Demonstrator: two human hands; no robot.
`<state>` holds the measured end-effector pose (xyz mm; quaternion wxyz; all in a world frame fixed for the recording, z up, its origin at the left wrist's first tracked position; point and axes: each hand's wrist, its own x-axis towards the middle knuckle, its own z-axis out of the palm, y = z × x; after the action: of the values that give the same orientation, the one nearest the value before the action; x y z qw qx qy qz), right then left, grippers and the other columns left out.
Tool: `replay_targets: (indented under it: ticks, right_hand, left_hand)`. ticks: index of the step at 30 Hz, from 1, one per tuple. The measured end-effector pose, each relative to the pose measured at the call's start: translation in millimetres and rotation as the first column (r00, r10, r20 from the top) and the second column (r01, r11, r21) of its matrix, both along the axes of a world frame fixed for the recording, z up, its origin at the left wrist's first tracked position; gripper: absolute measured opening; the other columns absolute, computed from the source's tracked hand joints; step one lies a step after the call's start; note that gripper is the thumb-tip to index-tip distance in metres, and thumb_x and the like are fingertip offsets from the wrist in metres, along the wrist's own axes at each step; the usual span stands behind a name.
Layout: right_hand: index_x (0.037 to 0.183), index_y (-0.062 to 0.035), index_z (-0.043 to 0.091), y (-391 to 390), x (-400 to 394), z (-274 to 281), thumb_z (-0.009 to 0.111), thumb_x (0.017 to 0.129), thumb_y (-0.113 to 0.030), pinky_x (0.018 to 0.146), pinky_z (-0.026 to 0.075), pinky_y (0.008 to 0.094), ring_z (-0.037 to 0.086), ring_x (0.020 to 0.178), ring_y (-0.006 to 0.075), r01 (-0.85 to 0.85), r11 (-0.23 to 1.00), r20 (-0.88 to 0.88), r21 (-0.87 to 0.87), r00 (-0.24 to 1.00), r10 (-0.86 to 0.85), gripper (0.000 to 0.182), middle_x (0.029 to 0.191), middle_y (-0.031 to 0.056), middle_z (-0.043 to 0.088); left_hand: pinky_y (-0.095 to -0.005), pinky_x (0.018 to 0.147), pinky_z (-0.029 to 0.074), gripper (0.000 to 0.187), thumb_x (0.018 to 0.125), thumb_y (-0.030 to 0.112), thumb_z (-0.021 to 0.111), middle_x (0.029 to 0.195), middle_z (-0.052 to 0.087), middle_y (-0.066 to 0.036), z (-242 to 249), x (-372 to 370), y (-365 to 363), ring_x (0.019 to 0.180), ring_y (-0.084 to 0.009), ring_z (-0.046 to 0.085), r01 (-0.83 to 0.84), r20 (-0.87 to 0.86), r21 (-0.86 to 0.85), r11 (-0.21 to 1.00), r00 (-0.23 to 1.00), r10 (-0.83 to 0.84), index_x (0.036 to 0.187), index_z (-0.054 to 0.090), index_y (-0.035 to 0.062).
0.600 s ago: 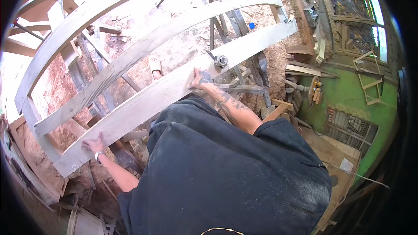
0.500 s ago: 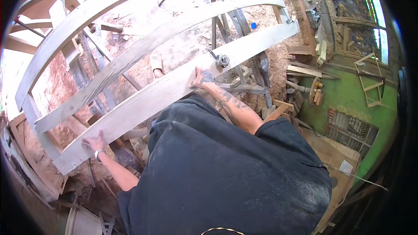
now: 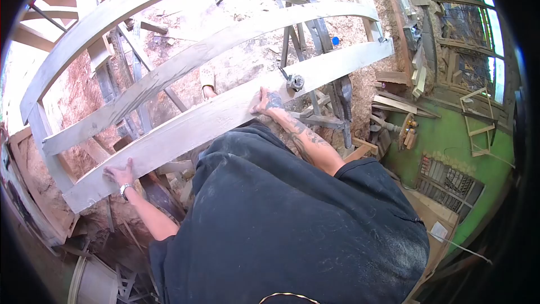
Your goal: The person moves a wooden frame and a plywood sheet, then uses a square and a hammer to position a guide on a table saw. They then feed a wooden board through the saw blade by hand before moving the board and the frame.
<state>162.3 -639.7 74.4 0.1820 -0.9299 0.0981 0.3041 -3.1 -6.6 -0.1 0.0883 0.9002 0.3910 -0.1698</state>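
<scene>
A large curved wooden frame (image 3: pixel 185 45) spans the upper left, its rails joined by end posts. Its nearest rail, a pale wooden board (image 3: pixel 185 124), runs slantwise in front of my body. Near the board's left end, my left hand (image 3: pixel 120 174), with a watch on the wrist, lies on the face with fingers spread. Farther right, my right hand (image 3: pixel 265 102) has its fingers curled on the board by its near edge; some fingertips are hard to see. Just beyond that hand, a round grey metal fitting (image 3: pixel 295 82) with a short dark rod sits on the board.
Wooden trestle legs (image 3: pixel 344 101) stand beneath the frame on ground strewn with sawdust. A bare foot (image 3: pixel 209 91) shows between the rails. Wood offcuts (image 3: pixel 419 76) and a slim wooden frame (image 3: pixel 478 118) lie to the right, near green flooring (image 3: pixel 444 135). A small blue disc (image 3: pixel 336 40) lies beyond the board.
The view has turned slightly, so the board's right end sits lower and farther right, its left end a little higher. Both hands keep their places on the board.
</scene>
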Motion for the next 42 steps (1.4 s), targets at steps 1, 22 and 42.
replay_targets:
  ticks: [1, 22, 42]
  right_hand:
    - [0.093, -0.0025, 0.06, 0.4, 0.0, 0.7, 0.09, 0.054, -0.042, 0.081, 0.053, 0.0421, 0.067, 0.09, 0.0356, -0.01, 1.0, 0.004, -0.014, 1.0, 0.01, 0.063, 0.09, 0.0188, 0.067]
    - [0.093, -0.0025, 0.061, 4.6, 3.7, 7.8, 0.09, 0.056, -0.038, 0.083, 0.052, 0.0424, 0.066, 0.091, 0.0351, 0.0, 1.0, -0.015, -0.015, 1.0, 0.0, 0.059, 0.09, 0.0168, 0.068]
    - [0.093, -0.0022, 0.059, 3.1, 0.7, -0.7, 0.092, 0.054, -0.038, 0.082, 0.051, 0.0426, 0.064, 0.089, 0.0364, 0.042, 0.999, 0.004, 0.007, 0.999, -0.042, 0.062, 0.089, 0.0182, 0.065]
  left_hand:
    - [-0.0518, 0.123, -0.001, 0.145, 0.067, 0.074, 0.076, 0.163, -0.002, -0.031, -0.2, 0.3, -0.5, 0.153, -0.0405, -0.008, -0.004, 0.004, -0.001, 1.0, 1.0, 0.004, 0.154, -0.003, -0.0097]
    - [-0.0499, 0.123, -0.003, 0.151, 0.061, 0.075, 0.08, 0.161, -0.006, -0.034, 0.4, -2.1, -2.3, 0.152, -0.042, -0.01, -0.052, 0.077, -0.051, 0.997, 0.996, 0.055, 0.155, -0.005, -0.0069]
    - [-0.049, 0.123, -0.004, 0.144, 0.066, 0.066, 0.082, 0.162, -0.006, -0.033, 12.0, -0.3, -11.5, 0.152, -0.0402, -0.01, -0.077, 0.049, -0.072, 0.994, 0.996, 0.081, 0.155, -0.004, -0.0069]
